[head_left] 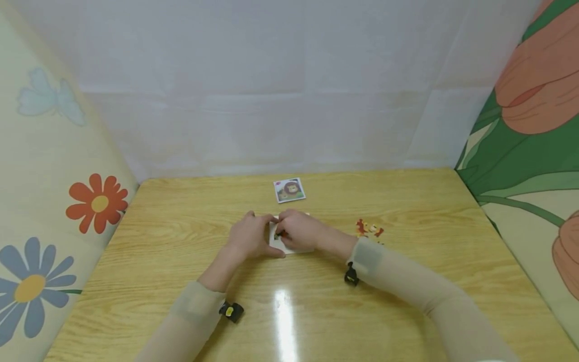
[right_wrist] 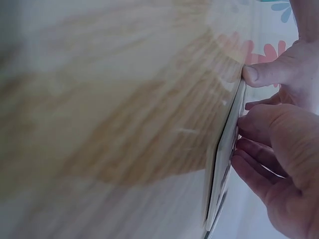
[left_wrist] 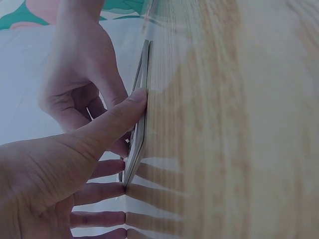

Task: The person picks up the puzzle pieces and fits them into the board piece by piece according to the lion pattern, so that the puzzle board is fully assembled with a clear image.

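A flat white puzzle board (head_left: 277, 244) lies on the wooden table. My left hand (head_left: 249, 237) spans its left side, the thumb touching the near edge and the straight fingers at the far-left edge. Over the board, my right hand (head_left: 299, 230) has its fingers bent down and pinches a small dark-green puzzle piece (head_left: 277, 235), mostly covered by the fingers. In the right wrist view the right thumb and fingertips meet the board's (right_wrist: 227, 149) upper face. Seen edge-on in the left wrist view, the board (left_wrist: 136, 154) lies beside the left thumb.
Behind the board lies a square picture card (head_left: 289, 190) showing a lion. Several loose red, yellow and white puzzle pieces (head_left: 368, 229) are scattered on the table to the right, partly near the right forearm. A white cloth wall (head_left: 280, 125) stands behind the table (head_left: 181, 216).
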A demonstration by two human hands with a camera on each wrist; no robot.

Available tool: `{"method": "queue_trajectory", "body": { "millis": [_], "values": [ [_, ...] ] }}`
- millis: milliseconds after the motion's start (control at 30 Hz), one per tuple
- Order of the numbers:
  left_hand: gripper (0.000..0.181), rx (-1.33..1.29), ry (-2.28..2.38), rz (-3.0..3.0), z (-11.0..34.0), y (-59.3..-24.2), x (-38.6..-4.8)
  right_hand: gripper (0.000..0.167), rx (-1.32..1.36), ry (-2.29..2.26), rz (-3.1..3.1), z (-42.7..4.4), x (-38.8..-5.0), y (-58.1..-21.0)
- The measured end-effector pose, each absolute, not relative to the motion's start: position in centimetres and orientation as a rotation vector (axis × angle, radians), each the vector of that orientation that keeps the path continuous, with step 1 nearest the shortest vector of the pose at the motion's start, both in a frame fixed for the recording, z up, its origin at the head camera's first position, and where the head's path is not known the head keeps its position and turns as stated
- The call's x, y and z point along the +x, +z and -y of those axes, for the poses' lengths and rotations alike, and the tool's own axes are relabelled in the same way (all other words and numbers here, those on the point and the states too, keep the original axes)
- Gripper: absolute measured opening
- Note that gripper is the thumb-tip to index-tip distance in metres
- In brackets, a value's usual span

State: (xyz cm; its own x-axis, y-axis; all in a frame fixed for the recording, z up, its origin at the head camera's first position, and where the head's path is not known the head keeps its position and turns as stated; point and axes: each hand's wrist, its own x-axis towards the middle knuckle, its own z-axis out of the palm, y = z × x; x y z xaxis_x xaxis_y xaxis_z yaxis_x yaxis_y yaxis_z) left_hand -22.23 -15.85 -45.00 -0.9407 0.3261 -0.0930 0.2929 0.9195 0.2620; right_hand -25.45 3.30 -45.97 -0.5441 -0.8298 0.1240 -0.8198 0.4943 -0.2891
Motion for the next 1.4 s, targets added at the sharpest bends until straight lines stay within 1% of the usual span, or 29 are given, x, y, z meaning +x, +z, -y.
{"method": "queue_trajectory", "body": {
  "millis": [200, 333, 533, 667, 833, 1000, 1233, 1400],
  "values": [
    [0.096, 0.513, 0.367, -2.942, 16.0, -45.0, -22.3, 0.020, -1.502, -0.497, -2.688, -3.4, -25.5, -46.2],
    [0.096, 0.581, 0.417, -2.937, 16.4, -45.2, -22.3, 0.019, -1.497, -0.498, -2.668, -3.6, -25.6, -46.0],
    [0.088, 0.703, 0.569, -2.927, 17.4, -45.8, -22.1, 0.020, -1.362, -0.642, -2.578, -4.8, -26.5, -45.1],
    [0.083, 0.769, 0.626, -2.907, 17.7, -46.2, -22.0, 0.022, -1.229, -0.788, -2.578, -7.1, -27.6, -43.9],
    [0.079, 0.860, 0.561, -2.896, 17.7, -46.2, -22.3, 0.023, -1.083, -0.879, -2.679, -11.5, -29.1, -41.9],
    [0.080, 0.829, 0.547, -2.896, 17.4, -46.2, -22.8, 0.022, -1.034, -0.851, -2.728, -16.0, -29.6, -40.6],
    [0.091, 0.730, 0.558, -2.891, 17.2, -45.9, -22.7, 0.017, -1.032, -0.667, -2.758, -20.4, -28.2, -41.7],
    [0.087, 0.761, 0.518, -2.890, 17.0, -45.9, -22.7, 0.012, -1.056, -0.598, -2.754, -22.0, -26.8, -43.1]
  ]
}}
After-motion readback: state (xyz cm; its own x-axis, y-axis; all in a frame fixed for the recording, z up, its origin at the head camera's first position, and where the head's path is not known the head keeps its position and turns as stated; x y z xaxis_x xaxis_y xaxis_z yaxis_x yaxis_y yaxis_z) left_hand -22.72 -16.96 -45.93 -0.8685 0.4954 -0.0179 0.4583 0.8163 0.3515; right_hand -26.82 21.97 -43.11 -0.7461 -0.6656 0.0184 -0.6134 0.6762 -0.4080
